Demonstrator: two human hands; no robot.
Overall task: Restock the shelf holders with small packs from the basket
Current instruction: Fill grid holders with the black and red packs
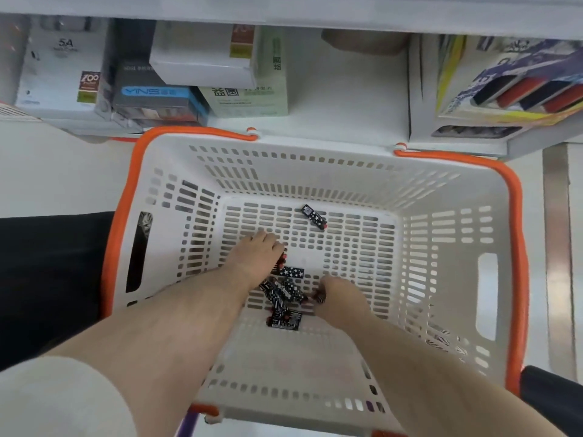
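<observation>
I count 1 basket (315, 171), 1 pack (314, 217) alone at its far end, roughly 6 packs (284, 294) heaped mid-basket, overlapping.

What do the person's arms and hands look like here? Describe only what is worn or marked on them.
Both forearms are bare down to the left hand and the right hand; no watch, ring or glove is visible. A pale cream short sleeve covers the left upper arm. Whether the nails are painted cannot be told.
</observation>
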